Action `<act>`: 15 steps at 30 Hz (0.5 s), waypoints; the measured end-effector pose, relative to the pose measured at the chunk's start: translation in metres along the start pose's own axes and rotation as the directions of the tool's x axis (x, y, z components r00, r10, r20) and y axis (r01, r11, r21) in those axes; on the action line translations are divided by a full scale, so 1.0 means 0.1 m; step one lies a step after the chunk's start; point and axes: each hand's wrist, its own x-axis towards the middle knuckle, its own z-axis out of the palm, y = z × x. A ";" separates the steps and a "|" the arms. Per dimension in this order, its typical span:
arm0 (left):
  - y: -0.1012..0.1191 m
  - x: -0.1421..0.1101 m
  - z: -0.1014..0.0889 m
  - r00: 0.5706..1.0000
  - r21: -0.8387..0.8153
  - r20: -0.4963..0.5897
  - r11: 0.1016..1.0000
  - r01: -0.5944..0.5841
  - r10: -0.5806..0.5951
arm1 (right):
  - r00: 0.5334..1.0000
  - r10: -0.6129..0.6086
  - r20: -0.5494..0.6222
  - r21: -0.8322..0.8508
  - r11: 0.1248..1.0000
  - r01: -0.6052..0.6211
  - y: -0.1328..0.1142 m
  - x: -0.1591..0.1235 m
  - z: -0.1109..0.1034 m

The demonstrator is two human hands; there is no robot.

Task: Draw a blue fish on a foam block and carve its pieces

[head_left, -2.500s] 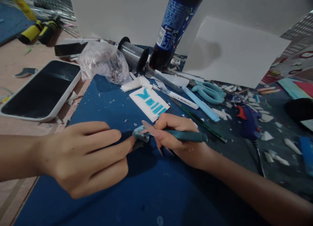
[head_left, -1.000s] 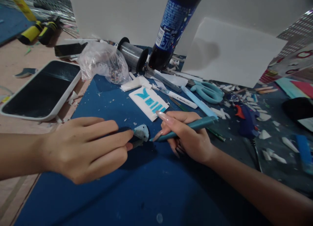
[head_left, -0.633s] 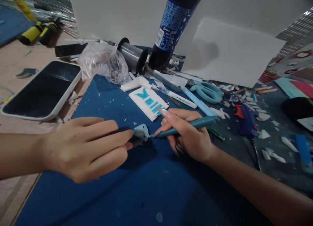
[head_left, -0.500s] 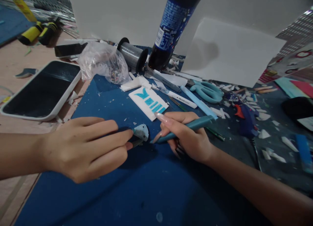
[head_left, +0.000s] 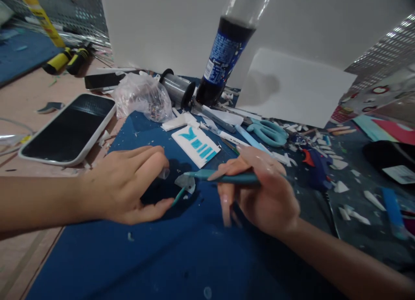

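Note:
My left hand (head_left: 129, 185) rests over the blue mat with thumb and index finger spread apart. Its thumb tip, with a thin teal edge along it, reaches a small pale blue, fan-shaped piece (head_left: 186, 184) with dark dots. The index finger is clear of that piece. My right hand (head_left: 259, 187), partly blurred, grips a teal pen (head_left: 238, 178). The pen's tip points left and meets the top of the piece, or hovers just over it; I cannot tell which. Just beyond lies a white card (head_left: 194, 145) with turquoise painted shapes.
Behind the card stand a wire spool (head_left: 177, 89), a plastic bag (head_left: 142, 94) and a tilted cola bottle (head_left: 223, 58). Teal-handled scissors (head_left: 269, 132) and a glue gun (head_left: 317, 168) lie right among white scraps. A phone (head_left: 69, 129) lies left on the blue mat's (head_left: 145, 261) far side.
My left finger and thumb have parted, letting go of the pale blue piece. The right hand has turned, bringing the pen tip left to the piece. The view has tilted up and shifted right.

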 end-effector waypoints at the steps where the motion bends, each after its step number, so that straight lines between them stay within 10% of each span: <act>1: 0.00 -0.01 0.02 1.000 -0.019 -0.001 1.000 0.009 -0.009 | 0.999 -0.004 0.034 0.026 1.000 0.003 0.00 -0.02 0.02; 11: -0.06 -0.03 0.01 0.993 -0.114 0.038 0.988 -0.106 0.111 | 0.992 -0.080 0.098 -0.281 0.954 0.105 0.01 -0.14 0.13; 15: -0.04 -0.04 -0.04 0.986 -0.188 -0.042 0.968 -0.164 0.159 | 0.896 -0.286 0.340 -0.457 0.782 0.423 0.04 -0.20 0.10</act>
